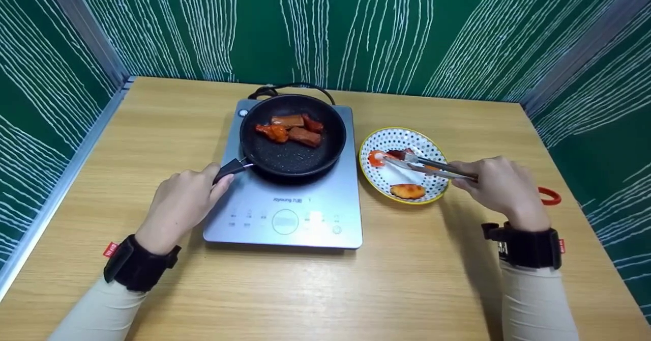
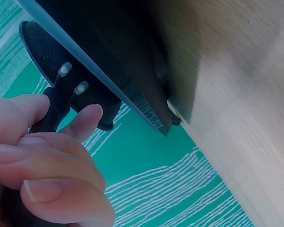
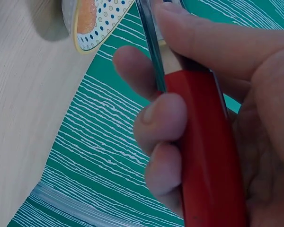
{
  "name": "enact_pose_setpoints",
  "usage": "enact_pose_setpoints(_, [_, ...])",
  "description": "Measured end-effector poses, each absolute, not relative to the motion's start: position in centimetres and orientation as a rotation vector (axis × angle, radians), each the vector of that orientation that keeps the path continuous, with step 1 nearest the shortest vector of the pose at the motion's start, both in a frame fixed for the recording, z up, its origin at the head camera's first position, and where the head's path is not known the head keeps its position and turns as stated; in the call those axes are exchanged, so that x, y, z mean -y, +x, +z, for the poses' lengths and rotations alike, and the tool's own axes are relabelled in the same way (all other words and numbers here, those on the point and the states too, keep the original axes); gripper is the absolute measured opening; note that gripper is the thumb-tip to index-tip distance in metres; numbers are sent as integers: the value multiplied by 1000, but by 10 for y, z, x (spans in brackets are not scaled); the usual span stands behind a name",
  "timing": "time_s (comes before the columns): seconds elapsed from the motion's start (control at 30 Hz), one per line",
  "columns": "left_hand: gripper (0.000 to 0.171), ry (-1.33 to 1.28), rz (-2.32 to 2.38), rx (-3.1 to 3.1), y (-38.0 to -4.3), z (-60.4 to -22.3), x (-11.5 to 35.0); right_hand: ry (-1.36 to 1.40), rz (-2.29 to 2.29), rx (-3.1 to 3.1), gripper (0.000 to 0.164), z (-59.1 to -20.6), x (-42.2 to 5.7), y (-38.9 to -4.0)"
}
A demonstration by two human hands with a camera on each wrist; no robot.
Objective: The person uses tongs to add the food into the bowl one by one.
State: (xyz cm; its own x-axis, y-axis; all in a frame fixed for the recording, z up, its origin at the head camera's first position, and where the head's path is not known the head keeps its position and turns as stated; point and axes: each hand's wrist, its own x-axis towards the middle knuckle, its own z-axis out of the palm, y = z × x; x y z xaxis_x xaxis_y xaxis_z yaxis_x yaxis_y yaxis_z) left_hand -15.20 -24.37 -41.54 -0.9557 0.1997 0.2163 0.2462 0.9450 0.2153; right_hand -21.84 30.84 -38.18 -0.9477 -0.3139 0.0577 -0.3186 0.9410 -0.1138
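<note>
My left hand (image 1: 185,201) grips the black handle (image 2: 54,111) of a frying pan (image 1: 300,159), its fingers curled round it in the left wrist view. Several brown and reddish-orange pieces of food (image 1: 305,137) lie in the pan. In my right hand (image 1: 501,188) is a pair of metal tongs (image 1: 432,164) with a red grip (image 3: 206,142). The tongs reach left over a dotted plate (image 1: 376,178) with a yellow rim. Their tips are at a red-orange piece of food (image 1: 376,158); whether they pinch it I cannot tell. A browned yellow oval piece (image 1: 408,191) lies near the plate's front rim.
Beneath the pan is a silver induction cooker (image 1: 325,203), with a black cable (image 1: 305,84) behind it. The plate stands just right of the cooker on a wooden table (image 1: 305,290). Green panels with white lines (image 1: 335,30) enclose the back and sides.
</note>
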Motion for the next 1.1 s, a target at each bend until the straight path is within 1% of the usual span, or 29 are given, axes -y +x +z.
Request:
enact_pose_setpoints(0.33, [36, -325, -366, 2926, -152, -415, 243, 479, 224, 3090, 38, -383, -309, -218])
enact_pose_setpoints(0.73, [36, -349, -338, 2907, -151, -415, 243, 498, 211, 3023, 35, -386, -310, -219])
enact_pose_setpoints(1.1, [35, -335, -349, 2930, -152, -415, 243, 484, 231, 3015, 34, -379, -316, -216])
